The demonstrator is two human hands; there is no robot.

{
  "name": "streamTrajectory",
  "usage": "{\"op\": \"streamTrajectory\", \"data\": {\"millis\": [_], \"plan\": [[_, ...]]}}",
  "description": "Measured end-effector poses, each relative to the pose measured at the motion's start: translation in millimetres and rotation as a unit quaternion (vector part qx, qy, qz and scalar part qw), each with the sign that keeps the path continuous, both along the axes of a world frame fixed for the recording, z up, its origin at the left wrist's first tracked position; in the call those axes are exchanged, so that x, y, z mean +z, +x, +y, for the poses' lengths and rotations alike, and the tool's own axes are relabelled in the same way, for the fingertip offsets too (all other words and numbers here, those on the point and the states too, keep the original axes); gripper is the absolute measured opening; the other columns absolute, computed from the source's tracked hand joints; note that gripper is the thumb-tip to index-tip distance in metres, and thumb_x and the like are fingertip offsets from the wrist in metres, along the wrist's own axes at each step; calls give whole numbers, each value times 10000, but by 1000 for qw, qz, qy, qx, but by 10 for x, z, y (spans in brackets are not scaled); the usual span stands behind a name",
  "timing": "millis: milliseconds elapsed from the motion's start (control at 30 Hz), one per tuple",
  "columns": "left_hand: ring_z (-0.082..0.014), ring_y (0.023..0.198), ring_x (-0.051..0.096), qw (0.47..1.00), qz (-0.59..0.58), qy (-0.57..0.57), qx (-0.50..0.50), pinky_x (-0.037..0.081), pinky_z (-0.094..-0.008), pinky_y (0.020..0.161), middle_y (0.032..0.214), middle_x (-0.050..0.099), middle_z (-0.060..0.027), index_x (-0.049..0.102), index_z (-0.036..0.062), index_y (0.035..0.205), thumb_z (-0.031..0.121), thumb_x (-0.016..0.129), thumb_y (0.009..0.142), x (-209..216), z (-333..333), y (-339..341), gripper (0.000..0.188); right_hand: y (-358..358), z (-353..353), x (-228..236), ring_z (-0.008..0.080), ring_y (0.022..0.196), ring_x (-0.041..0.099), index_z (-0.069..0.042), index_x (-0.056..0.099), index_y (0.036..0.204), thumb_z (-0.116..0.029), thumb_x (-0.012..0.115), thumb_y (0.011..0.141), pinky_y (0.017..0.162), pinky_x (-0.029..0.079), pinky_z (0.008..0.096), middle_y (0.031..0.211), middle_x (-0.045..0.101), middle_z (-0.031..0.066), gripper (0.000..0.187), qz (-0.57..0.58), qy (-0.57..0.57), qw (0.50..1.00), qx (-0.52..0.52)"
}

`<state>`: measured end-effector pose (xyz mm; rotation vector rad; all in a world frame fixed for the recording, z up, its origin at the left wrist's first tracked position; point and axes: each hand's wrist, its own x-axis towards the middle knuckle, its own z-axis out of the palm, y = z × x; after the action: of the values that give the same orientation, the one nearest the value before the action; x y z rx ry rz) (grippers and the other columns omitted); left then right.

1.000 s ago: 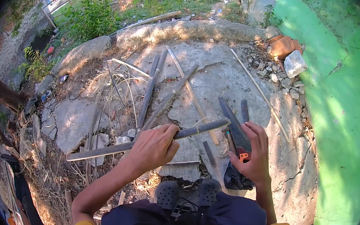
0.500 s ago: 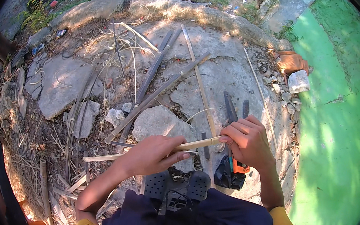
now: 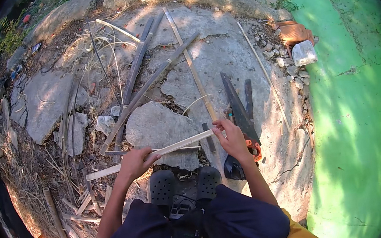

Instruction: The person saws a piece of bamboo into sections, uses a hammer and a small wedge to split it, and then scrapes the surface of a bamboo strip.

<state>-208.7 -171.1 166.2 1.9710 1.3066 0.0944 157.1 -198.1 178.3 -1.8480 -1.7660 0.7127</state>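
Observation:
A pale bamboo strip [image 3: 179, 144] slants across in front of my knees, its right end raised. My left hand [image 3: 134, 164] holds it toward the left end, thumb stretched along it. My right hand [image 3: 231, 140] pinches the right end between thumb and fingers. Below the strip, a thin dark-edged slat [image 3: 121, 152] rests on the ground, partly covered. Just beyond my right hand lies a handsaw [image 3: 237, 106] with an orange handle [image 3: 254, 149], beside a long dark flat tool [image 3: 248, 97]. A short dark bar [image 3: 208, 138] lies near my right fingertips.
Long bamboo slats [image 3: 150, 93] cross on cracked concrete ahead, near a flat stone slab [image 3: 161, 127]. Curled shavings [image 3: 93, 45] heap at the far left. A black plastic bag [image 3: 233, 168] sits by my right forearm. A green surface [image 3: 344, 148] runs along the right.
The strip has turned to a steeper slant, showing its pale face. My left hand has moved left, nearer its left end; my right hand has shifted left and up. The view has shifted too.

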Motion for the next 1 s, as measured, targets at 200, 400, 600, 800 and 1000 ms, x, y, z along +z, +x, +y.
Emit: {"op": "streamTrajectory", "data": {"millis": [200, 400, 600, 800, 1000], "plan": [[-348, 654, 625, 990, -63, -76, 99, 463, -458, 635, 685, 616, -174, 675, -9, 905, 478, 623, 1027, -502, -246, -54, 505, 634, -632, -861, 353, 1092, 626, -36, 634, 1188, -194, 784, 850, 910, 488, 461, 1104, 633, 155, 402, -258, -88, 947, -172], [-174, 607, 451, 963, -165, -98, 186, 383, -382, 583, 638, 495, -88, 621, -35, 902, 367, 613, 1064, -910, -376, -46, 433, 549, -687, -990, 346, 1100, 635, -27, 675, 1120, -177, 816, 820, 952, 487, 513, 1109, 665, 157, 364, -355, -122, 920, -110], [-170, 607, 433, 965, -187, -86, 162, 366, -383, 576, 640, 475, -79, 612, -32, 905, 374, 620, 1061, -912, -349, 87, 435, 762, -569, -1301, 324, 842, 756, -65, 710, 951, -169, 778, 838, 688, 571, 416, 858, 739, 100, 168, -463, -135, 870, -104], [-217, 596, 490, 973, -154, -88, 151, 400, -408, 588, 653, 522, -127, 610, -26, 893, 399, 631, 1047, -852, -410, -50, 453, 807, -254, -1417, 278, 792, 781, -127, 771, 767, -111, 720, 858, 619, 574, 390, 827, 764, 113, 105, -493, -142, 857, 43], [-161, 604, 462, 970, -175, -73, 150, 384, -375, 572, 640, 489, -76, 589, -13, 871, 366, 645, 1048, -929, -465, 34, 422, 1054, -169, -1309, 278, 810, 780, -116, 772, 816, -146, 742, 849, 665, 586, 378, 854, 768, 134, 53, -511, -161, 843, 56]]}}
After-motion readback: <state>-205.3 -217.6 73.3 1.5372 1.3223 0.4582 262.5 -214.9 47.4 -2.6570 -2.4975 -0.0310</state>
